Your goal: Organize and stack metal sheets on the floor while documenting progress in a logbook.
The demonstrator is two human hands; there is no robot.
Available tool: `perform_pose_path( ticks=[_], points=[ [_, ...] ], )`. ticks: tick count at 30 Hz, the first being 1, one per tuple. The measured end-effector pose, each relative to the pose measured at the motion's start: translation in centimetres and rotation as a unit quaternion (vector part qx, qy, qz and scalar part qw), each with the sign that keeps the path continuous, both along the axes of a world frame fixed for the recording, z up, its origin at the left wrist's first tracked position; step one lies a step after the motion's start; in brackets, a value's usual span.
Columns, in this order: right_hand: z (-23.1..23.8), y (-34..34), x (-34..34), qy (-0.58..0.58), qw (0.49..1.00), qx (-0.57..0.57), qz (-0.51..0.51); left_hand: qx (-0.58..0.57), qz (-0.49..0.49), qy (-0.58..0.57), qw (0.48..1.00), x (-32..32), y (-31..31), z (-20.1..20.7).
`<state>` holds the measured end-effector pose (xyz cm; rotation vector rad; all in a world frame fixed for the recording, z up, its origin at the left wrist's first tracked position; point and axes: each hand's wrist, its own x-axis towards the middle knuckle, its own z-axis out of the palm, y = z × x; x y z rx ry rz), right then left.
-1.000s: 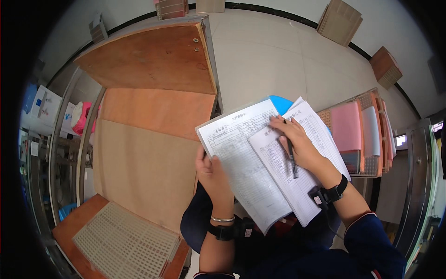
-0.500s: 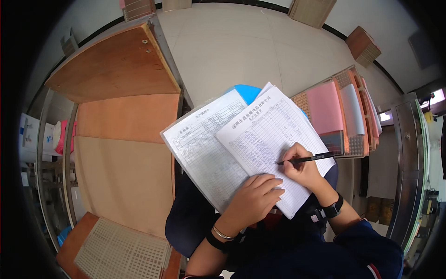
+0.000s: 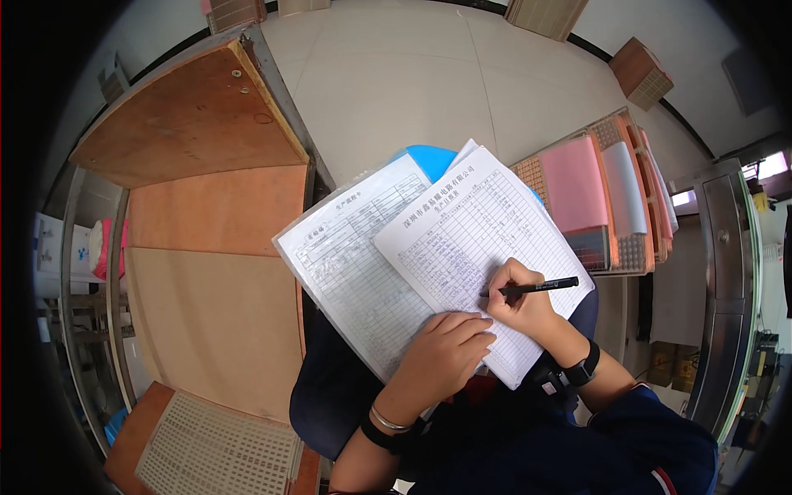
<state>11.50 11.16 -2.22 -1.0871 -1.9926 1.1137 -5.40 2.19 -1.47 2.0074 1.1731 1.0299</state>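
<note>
A black pen is gripped in my right hand, its tip at the handwritten rows of a printed form. My left hand lies flat across the lower left edge of that form, fingers stretched out. Under the form's left side is a second filled-in sheet in a clear sleeve. A blue board or folder shows behind the papers. The whole stack rests on my lap.
Left of me stands a wooden rack with a brown panel and a perforated board low down. On the right, a rack holds pink sheets and orange boards. Metal cabinets stand farther right, and boxes line the wall.
My right hand has moved slightly left and down over the form, the pen now lying flatter. The left hand stays on the papers. The whole view has shifted a little.
</note>
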Motion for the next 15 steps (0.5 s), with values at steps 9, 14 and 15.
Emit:
perform_pose_path(
  ticks=[9, 14, 15],
  points=[
    [0.29, 0.03, 0.05, -0.015, 1.0, -0.014, 0.0, -0.009, -0.002, -0.002, 1.0, -0.16, -0.03, 0.02],
    [0.27, 0.02, -0.14, 0.005, 0.999, -0.034, -0.012, -0.004, 0.0, -0.005, 1.0, -0.14, -0.1, -0.04],
    [0.34, 0.04, -0.1, -0.001, 0.999, -0.031, -0.011, -0.003, 0.0, -0.003, 1.0, -0.14, -0.11, -0.03]
  ],
)
